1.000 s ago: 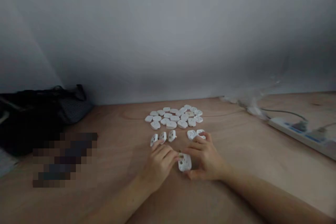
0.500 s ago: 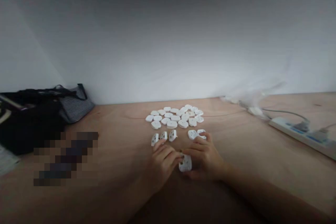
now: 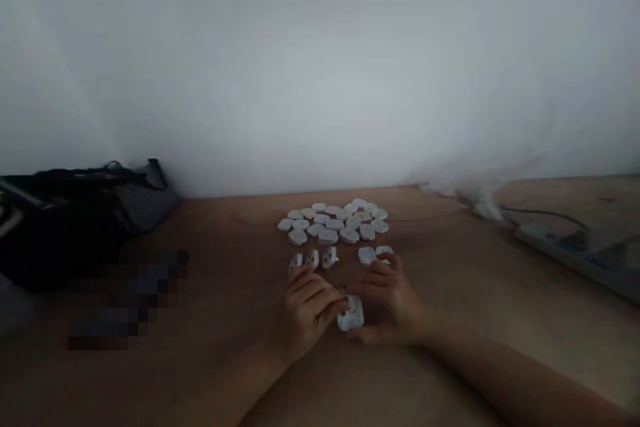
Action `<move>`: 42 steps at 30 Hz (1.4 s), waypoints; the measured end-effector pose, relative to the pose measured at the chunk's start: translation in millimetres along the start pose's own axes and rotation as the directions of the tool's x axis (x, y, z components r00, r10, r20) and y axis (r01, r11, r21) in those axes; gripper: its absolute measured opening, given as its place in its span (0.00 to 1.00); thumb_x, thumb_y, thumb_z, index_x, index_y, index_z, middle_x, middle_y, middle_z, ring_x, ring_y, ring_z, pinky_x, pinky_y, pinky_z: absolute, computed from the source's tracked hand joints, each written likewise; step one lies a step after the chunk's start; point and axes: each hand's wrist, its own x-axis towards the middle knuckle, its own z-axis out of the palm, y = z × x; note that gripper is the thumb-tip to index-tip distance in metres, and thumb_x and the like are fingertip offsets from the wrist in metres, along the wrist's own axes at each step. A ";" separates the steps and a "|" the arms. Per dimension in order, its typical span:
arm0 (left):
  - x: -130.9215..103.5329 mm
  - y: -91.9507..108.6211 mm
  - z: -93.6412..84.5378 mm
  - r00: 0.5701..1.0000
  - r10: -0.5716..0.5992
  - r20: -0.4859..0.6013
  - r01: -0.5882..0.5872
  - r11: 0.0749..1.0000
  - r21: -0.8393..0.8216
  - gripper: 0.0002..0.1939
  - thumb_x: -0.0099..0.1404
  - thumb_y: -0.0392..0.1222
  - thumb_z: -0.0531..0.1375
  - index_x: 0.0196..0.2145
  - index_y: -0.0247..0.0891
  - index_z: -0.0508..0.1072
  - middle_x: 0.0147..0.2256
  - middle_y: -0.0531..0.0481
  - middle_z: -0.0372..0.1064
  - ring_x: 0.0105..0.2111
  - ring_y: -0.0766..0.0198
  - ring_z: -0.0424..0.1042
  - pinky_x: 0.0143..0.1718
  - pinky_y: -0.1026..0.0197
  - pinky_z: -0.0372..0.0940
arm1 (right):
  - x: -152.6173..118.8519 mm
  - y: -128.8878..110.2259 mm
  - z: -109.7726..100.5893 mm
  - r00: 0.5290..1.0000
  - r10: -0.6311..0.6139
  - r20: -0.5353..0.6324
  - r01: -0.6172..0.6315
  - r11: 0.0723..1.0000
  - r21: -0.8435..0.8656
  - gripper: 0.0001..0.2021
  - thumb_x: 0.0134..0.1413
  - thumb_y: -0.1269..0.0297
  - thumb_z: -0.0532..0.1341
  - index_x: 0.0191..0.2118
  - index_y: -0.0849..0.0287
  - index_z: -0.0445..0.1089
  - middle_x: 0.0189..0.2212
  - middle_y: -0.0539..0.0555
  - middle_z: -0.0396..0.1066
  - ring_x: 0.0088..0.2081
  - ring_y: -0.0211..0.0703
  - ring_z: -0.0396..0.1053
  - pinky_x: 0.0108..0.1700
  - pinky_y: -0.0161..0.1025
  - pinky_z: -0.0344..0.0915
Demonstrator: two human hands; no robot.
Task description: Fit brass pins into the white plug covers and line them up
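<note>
A white plastic plug housing [image 3: 351, 314] is held up near the table's front, its face with small openings turned toward me. My right hand [image 3: 395, 303] grips it between thumb and fingers at its right side. Closed in a pinch, my left hand [image 3: 309, 310] brings its thumb and fingertips to the housing's upper left; anything small between them is hidden. Just beyond the left hand, three similar housings [image 3: 329, 257] stand on edge in a row, with dark openings and brass-coloured bits. Two more housings [image 3: 367, 255] lie beyond the right fingers, one partly covered.
Several white housings [image 3: 328, 237] lie in a cluster farther back on the wooden table [image 3: 225, 293]. A black bag [image 3: 55, 233] and a striped pouch [image 3: 145, 203] sit at the left, near a pixelated dark item [image 3: 130, 300]. To the right are a power strip [image 3: 565, 253] and clear plastic wrapping [image 3: 483, 197].
The picture has grown darker. The held housing has shifted slightly left and down, with the left thumb now over its upper left edge. The other housings have stayed put.
</note>
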 end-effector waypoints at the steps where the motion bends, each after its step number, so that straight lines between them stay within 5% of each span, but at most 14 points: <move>1: -0.4 -0.6 -1.7 1.000 0.015 0.000 -0.015 1.000 -0.001 0.05 0.64 0.40 0.58 0.34 0.38 0.73 0.28 0.52 0.71 0.31 0.64 0.68 0.46 0.54 0.59 | -0.1 0.2 -0.3 1.000 0.009 -0.003 -0.009 1.000 -0.005 0.23 0.40 0.45 0.63 0.40 0.55 0.71 0.28 0.52 0.71 0.35 0.46 0.63 0.48 0.50 0.47; 6: -1.5 -3.3 -10.6 0.989 0.114 0.093 -0.120 0.991 0.057 0.11 0.64 0.43 0.57 0.43 0.42 0.73 0.40 0.45 0.68 0.41 0.56 0.64 0.45 0.49 0.61 | -1.5 2.4 -2.3 0.999 0.031 -0.008 -0.031 0.999 -0.023 0.23 0.41 0.46 0.63 0.43 0.53 0.71 0.30 0.51 0.72 0.36 0.46 0.63 0.48 0.49 0.46; 13: -5.7 -4.9 -10.4 0.975 0.050 0.217 -0.052 0.999 0.002 0.15 0.64 0.48 0.55 0.46 0.43 0.72 0.49 0.43 0.61 0.50 0.51 0.59 0.50 0.46 0.58 | -2.5 4.6 -3.3 1.000 0.022 0.004 -0.022 1.000 -0.023 0.24 0.42 0.46 0.62 0.44 0.53 0.70 0.31 0.52 0.72 0.37 0.46 0.64 0.48 0.49 0.46; 20: -7.9 -8.0 -2.8 0.981 -0.066 0.181 0.067 0.998 0.002 0.32 0.53 0.64 0.58 0.48 0.37 0.69 0.41 0.43 0.70 0.44 0.51 0.66 0.50 0.48 0.57 | -2.6 7.0 -2.1 1.000 -0.008 -0.010 0.007 0.998 -0.070 0.26 0.43 0.44 0.63 0.46 0.54 0.69 0.33 0.53 0.74 0.37 0.47 0.65 0.49 0.50 0.47; 27: -10.7 -13.2 3.1 0.982 -0.078 0.171 0.076 0.997 0.018 0.26 0.57 0.60 0.58 0.46 0.39 0.71 0.37 0.46 0.74 0.42 0.52 0.68 0.52 0.45 0.51 | -2.4 8.5 2.8 0.996 0.069 0.057 -0.064 0.995 -0.081 0.26 0.41 0.43 0.64 0.45 0.52 0.69 0.35 0.53 0.74 0.38 0.48 0.66 0.51 0.50 0.47; 33: -12.4 -14.5 0.8 0.965 -0.098 0.241 0.091 0.995 0.041 0.26 0.57 0.53 0.61 0.50 0.38 0.67 0.46 0.44 0.71 0.50 0.50 0.64 0.54 0.44 0.52 | -3.0 12.9 -2.3 0.979 0.147 0.140 -0.148 0.989 -0.004 0.42 0.28 0.36 0.65 0.51 0.56 0.63 0.41 0.57 0.72 0.42 0.53 0.65 0.51 0.51 0.46; 39: -19.1 -22.7 2.4 0.964 -0.171 0.206 0.165 0.985 0.045 0.26 0.57 0.52 0.62 0.50 0.39 0.67 0.51 0.42 0.67 0.55 0.48 0.59 0.55 0.42 0.55 | -1.3 10.8 -11.1 0.937 0.188 0.294 -0.172 0.982 -0.077 0.14 0.47 0.48 0.63 0.37 0.49 0.72 0.31 0.50 0.72 0.39 0.47 0.64 0.44 0.46 0.49; 42: -20.0 -22.6 2.6 0.959 -0.192 0.210 0.189 0.981 0.033 0.25 0.56 0.51 0.63 0.50 0.39 0.68 0.52 0.41 0.66 0.56 0.48 0.58 0.55 0.42 0.55 | -0.6 9.8 -7.8 0.942 0.179 0.285 -0.164 0.984 -0.077 0.08 0.49 0.53 0.63 0.33 0.49 0.73 0.29 0.49 0.71 0.37 0.45 0.64 0.42 0.44 0.49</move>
